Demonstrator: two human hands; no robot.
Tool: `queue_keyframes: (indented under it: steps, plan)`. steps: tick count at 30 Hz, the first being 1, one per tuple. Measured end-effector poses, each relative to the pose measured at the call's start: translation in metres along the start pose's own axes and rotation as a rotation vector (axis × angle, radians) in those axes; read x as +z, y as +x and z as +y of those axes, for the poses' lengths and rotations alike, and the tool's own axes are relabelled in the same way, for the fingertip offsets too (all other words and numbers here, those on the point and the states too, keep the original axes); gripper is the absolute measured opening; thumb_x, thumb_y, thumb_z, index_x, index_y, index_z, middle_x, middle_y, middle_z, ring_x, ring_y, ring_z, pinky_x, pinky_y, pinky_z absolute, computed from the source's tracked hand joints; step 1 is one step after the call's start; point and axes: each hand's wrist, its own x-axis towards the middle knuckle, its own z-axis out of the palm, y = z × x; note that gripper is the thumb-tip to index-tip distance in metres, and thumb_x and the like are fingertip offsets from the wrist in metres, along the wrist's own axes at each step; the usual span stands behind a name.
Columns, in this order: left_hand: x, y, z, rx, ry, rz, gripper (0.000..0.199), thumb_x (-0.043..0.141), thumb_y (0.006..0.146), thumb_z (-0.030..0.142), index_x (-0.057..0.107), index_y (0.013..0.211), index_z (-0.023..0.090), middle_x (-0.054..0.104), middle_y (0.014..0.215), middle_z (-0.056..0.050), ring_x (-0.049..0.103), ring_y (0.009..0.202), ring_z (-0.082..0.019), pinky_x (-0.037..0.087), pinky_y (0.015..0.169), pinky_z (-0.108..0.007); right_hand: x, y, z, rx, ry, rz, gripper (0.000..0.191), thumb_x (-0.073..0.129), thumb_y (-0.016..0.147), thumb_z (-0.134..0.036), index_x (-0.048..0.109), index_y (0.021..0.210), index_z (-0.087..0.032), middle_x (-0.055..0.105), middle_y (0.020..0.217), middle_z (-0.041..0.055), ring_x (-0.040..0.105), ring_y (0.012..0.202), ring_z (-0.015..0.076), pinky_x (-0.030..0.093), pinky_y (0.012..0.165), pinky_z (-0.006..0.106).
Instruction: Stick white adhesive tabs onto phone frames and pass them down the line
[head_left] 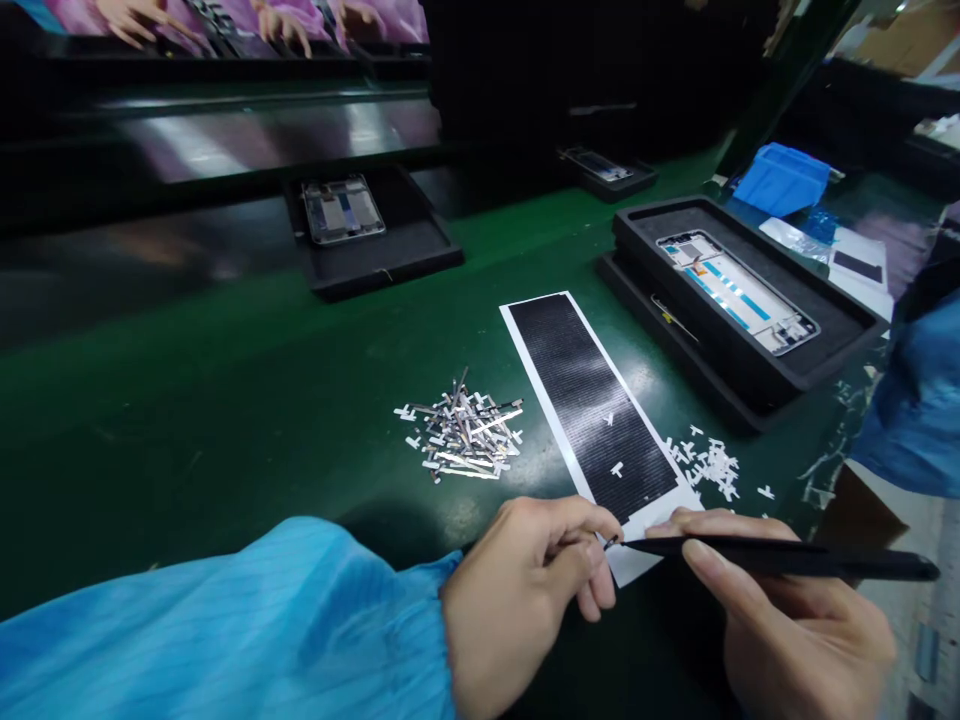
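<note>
My left hand point(536, 590) pinches a tiny dark part point(611, 543) between thumb and forefinger, above the lower end of a white sheet. Black tweezers point(780, 556) lie in the grip of my right hand point(787, 610), their tip at the tiny part. The white sheet point(641, 570) carries a black ribbed strip point(592, 405), with two small white pieces point(616, 469) on it. Left of the sheet is a pile of thin metallic strips point(469, 430) with white tabs. Small white pieces point(712, 465) are scattered at its right.
Stacked black trays point(832, 375) hold a phone frame point(742, 290) at the right. Two more black trays point(405, 255) point(634, 183) with devices stand farther back. A blue cloth point(784, 180) lies back right. Other people's hands point(281, 25) and pink sleeves show at the top left.
</note>
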Motion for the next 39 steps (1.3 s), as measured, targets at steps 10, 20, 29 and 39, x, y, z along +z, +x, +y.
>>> queue_keyframes:
  steps: [10,20,29,39]
  plan:
    - [0.008,-0.004,0.001,-0.02,0.159,0.065,0.02,0.042,0.087,0.006,0.059,0.08,0.014,0.059,0.062,0.003,0.054,0.06,-0.011,0.038,0.061,-0.023,0.001,-0.003,0.0,0.023,0.002,0.002,0.004,0.07,0.077,-0.024,0.072,0.08,-0.025,0.07,0.078,-0.0016,0.068,0.073,0.0184,0.056,0.064,0.015]
    - [0.009,-0.005,-0.001,-0.045,0.219,0.085,0.023,0.042,0.088,0.008,0.061,0.081,0.017,0.06,0.064,0.003,0.054,0.063,-0.013,0.038,0.067,-0.026,0.002,-0.001,-0.002,0.016,-0.026,0.02,0.005,0.072,0.075,-0.025,0.072,0.079,-0.028,0.071,0.082,-0.004,0.068,0.068,0.0162,0.054,0.06,0.013]
    - [0.009,-0.003,0.003,-0.054,0.097,0.086,0.02,0.044,0.085,0.005,0.06,0.076,0.014,0.059,0.061,0.003,0.054,0.059,-0.011,0.04,0.063,-0.023,-0.003,0.002,-0.004,0.0,-0.042,-0.028,0.006,0.07,0.076,-0.023,0.073,0.08,-0.026,0.071,0.079,-0.002,0.069,0.066,0.019,0.056,0.058,0.016]
    - [0.009,0.0,0.003,-0.06,-0.054,0.092,0.017,0.05,0.079,0.003,0.057,0.067,0.012,0.057,0.055,0.003,0.053,0.052,-0.009,0.04,0.056,-0.019,0.001,-0.001,-0.001,-0.065,-0.015,-0.053,0.013,0.067,0.08,-0.022,0.071,0.088,-0.031,0.071,0.085,-0.0063,0.068,0.074,0.0164,0.057,0.07,0.019]
